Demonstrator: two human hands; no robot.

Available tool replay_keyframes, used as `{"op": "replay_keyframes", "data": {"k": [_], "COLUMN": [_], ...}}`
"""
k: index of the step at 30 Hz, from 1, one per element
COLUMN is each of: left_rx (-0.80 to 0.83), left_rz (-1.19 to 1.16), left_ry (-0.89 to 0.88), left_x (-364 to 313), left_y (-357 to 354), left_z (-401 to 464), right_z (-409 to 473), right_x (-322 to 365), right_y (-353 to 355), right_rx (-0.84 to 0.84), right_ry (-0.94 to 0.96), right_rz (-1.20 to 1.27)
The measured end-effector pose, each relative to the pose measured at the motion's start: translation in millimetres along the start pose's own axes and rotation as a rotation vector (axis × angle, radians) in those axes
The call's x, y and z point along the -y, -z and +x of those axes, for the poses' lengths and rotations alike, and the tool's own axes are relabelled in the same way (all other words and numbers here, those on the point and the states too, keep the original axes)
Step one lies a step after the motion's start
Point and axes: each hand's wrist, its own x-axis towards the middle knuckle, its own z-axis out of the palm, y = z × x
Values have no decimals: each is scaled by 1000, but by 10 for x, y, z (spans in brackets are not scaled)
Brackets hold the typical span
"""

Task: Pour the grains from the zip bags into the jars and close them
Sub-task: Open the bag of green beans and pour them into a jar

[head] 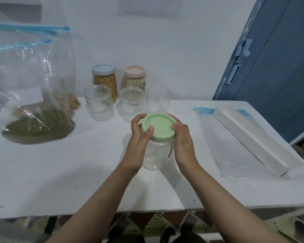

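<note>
A: Quick pass. What are the hands doing?

B: Both are sitting on the green lid (158, 127) of a clear jar (154, 155), mid-surface. Left hand (138, 137) is curling round the lid's left rim, thumb lying on top, fingers wrapping the far edge. Right hand (182, 139) is curling round the right rim, fingers on the lid's edge. So both grips are closing on the lid.

A: Jar contents?

B: Looking empty, see-through. It's standing upright on the white surface (77, 172), lid sitting on its mouth.

A: Bags?

B: Far left, a zip bag of green grains (35, 127) is slumping on the surface, blue zip strip up top. Behind it, a second zip bag (67, 100) is showing tan grains at its bottom; more plastic is rising behind, hard to separate.

A: Other jars?

B: Three empty clear jars with no lids are standing in a row just behind the held one: left (99, 103), middle (132, 104), right (158, 100). Behind those, against the wall, a blue-lidded jar (104, 81) holding yellow grains and a pink-lidded jar (134, 78) holding pale grains, both capped.

A: Right side?

B: A flat empty zip bag (235, 151) is lying on the surface, a long white box (253, 137) resting across it. Blue door (274, 67) beyond.
</note>
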Motion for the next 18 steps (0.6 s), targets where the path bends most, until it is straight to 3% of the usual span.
{"op": "replay_keyframes", "data": {"k": [7, 10, 13, 15, 18], "left_rx": [122, 108, 85, 81, 89], "left_rz": [182, 195, 234, 278, 242], "left_ry": [-13, -22, -57, -92, -93], "left_x": [32, 46, 49, 56, 78], "left_y": [175, 258, 299, 305, 315], "left_z": [23, -1, -9, -19, -35], "right_z": [-32, -105, -68, -38, -54], "right_x": [-70, -59, -124, -192, -208], "right_y": [123, 159, 191, 229, 230], "right_rx": [36, 129, 90, 34, 95], "right_ry": [93, 202, 265, 255, 220], "right_rz": [-4, -20, -59, -46, -56]}}
